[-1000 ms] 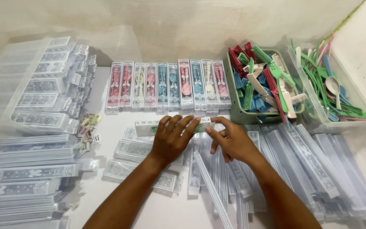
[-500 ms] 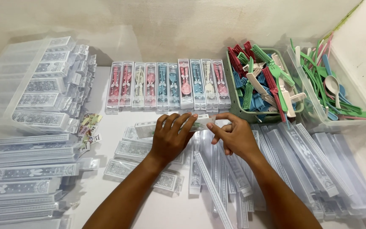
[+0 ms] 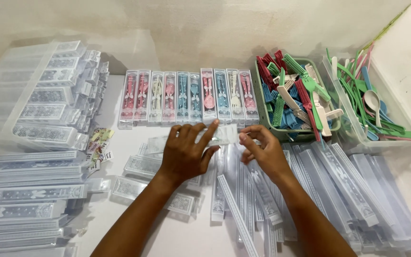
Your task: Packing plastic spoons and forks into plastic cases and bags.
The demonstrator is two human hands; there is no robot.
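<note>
1. While both hands meet near the middle of the head view, a clear plastic case lies between them with its long axis running from 9 to 3 o'clock, one end toward each hand.
2. At 9 o'clock of the case, the left hand has its fingers spread a little and pinched on the case's left end, thumb below.
3. At 3 o'clock, the right hand has its fingers curled close together on the case's right end; how firmly they grip I cannot tell.
4. Under and around the hands, loose empty cases lie fanned on the white worktop, mostly toward 5 o'clock.
5. At 12 o'clock stands a row of filled cases, each pointing 12 to 6.
6. At 2 o'clock sits a green basket of combs; just beside it, at 3 o'clock, a clear tub of spoons.
7. At 9 o'clock, stacked cases pile up.
</note>
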